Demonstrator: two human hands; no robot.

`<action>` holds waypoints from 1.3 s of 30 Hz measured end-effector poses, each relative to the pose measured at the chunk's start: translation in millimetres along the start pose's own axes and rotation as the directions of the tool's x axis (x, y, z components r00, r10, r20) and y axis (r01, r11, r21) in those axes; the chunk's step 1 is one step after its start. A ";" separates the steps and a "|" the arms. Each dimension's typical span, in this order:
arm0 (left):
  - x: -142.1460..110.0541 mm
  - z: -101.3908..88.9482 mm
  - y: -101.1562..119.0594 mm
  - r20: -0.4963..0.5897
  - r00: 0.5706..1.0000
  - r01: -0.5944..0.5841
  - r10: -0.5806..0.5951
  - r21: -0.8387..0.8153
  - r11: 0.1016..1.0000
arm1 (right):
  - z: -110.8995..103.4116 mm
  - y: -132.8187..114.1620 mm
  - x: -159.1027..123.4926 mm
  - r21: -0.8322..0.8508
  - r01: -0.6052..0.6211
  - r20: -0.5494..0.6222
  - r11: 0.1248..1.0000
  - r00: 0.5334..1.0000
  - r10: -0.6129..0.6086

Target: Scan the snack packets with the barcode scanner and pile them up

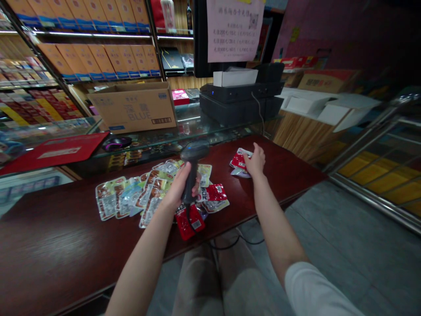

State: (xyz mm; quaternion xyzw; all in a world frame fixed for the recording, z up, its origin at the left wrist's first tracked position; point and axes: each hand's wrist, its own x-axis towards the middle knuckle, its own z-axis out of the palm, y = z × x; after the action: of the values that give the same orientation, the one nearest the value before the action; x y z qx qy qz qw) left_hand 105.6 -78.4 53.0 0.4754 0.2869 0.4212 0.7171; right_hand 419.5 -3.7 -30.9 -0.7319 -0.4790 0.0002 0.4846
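My left hand (180, 186) is closed around the handle of a dark barcode scanner (194, 153), held upright over a spread of several snack packets (144, 195) on the dark red wooden table (66, 237). A red packet (189, 221) lies just below the scanner's cable. My right hand (255, 161) reaches forward to a small separate pile of red and white packets (239, 161) and rests on them, fingers curled over the pile; whether it grips one I cannot tell.
Behind the table runs a glass counter (184, 127) with a cardboard box (134, 107), a red mat (55, 151), a computer mouse (116, 142) and a black register (240, 98). Shelves of boxed goods (82, 57) fill the back left. A metal rail (371, 202) stands right.
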 end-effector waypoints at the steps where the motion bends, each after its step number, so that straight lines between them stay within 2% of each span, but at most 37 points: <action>1: -0.1 -0.2 0.0 0.002 1.000 0.002 -0.002 -0.003 1.000 | -0.8 -2.2 -3.9 -0.024 0.067 0.028 0.997 0.997 -0.066; 2: -0.2 -0.3 -0.1 0.005 1.000 0.004 -0.004 -0.007 1.000 | -1.1 -4.4 -8.6 -0.049 0.145 0.088 0.988 0.986 -0.140; 4: -0.4 -0.6 0.3 0.009 1.000 0.002 -0.002 -0.016 1.000 | -0.1 -8.1 -18.6 -0.107 0.299 0.275 0.948 0.925 -0.260; 6: -0.5 -0.7 1.5 0.007 1.000 -0.005 0.005 -0.025 1.000 | 2.5 -9.4 -25.9 -0.176 0.400 0.435 0.899 0.851 -0.294; 8: -0.9 -1.1 3.4 -0.003 1.000 -0.015 0.015 -0.036 0.999 | 4.9 -8.1 -27.5 -0.234 0.451 0.500 0.861 0.816 -0.291; 10: -2.4 -2.1 5.4 -0.002 1.000 -0.026 0.026 -0.046 0.999 | 5.3 -5.3 -24.0 -0.277 0.467 0.498 0.840 0.817 -0.290; 14: -14.0 -6.9 7.5 0.028 0.998 -0.057 0.058 -0.033 0.998 | -1.4 -3.3 -16.9 -0.297 0.455 0.428 0.839 0.849 -0.309; 18: -30.1 -13.7 5.3 -0.006 0.996 -0.088 0.088 -0.012 0.996 | -0.2 -20.1 -24.5 -0.153 0.450 0.302 0.880 0.869 -0.392; 20: -32.5 -17.1 4.0 -0.015 0.996 -0.089 0.089 -0.010 0.996 | 11.7 -36.8 -31.4 -0.022 0.418 0.324 0.908 0.862 -0.389; 22: -30.1 -20.2 3.3 -0.025 0.995 -0.095 0.095 -0.026 0.995 | 30.1 -55.3 -38.0 0.051 0.341 0.411 0.939 0.849 -0.331; 25: -23.5 -23.9 3.4 -0.051 0.995 -0.083 0.080 -0.065 0.994 | 57.9 -77.3 -45.0 -0.022 0.260 0.617 0.965 0.763 -0.191; 27: -21.1 -26.0 2.8 -0.087 0.994 -0.072 0.064 -0.086 0.994 | 69.3 -84.4 -47.5 -0.101 0.256 0.679 0.961 0.724 -0.121; 30: -21.3 -28.8 0.0 -0.125 0.991 -0.059 0.048 -0.088 0.994 | 74.4 -84.5 -49.3 -0.146 0.244 0.664 0.959 0.742 -0.088; 34: -22.3 -30.3 -4.8 -0.106 0.994 -0.031 0.024 -0.070 0.997 | 72.4 -75.0 -51.0 -0.116 0.167 0.640 0.979 0.766 -0.055; 37: -22.3 -29.0 -6.9 -0.104 0.994 -0.044 0.035 -0.082 0.996 | 71.9 -67.2 -52.6 0.074 0.019 0.601 0.997 0.797 -0.060; 39: -22.6 -28.0 -7.9 -0.082 0.995 -0.058 0.050 -0.092 0.994 | 71.3 -63.3 -52.4 0.280 -0.137 0.573 0.950 0.818 -0.051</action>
State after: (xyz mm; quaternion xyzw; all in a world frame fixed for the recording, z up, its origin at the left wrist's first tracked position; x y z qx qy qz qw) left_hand 74.6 -87.4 35.3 0.4315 0.2821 0.4720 0.7152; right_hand 313.7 14.7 -48.2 -0.6236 -0.5795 0.3061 0.4263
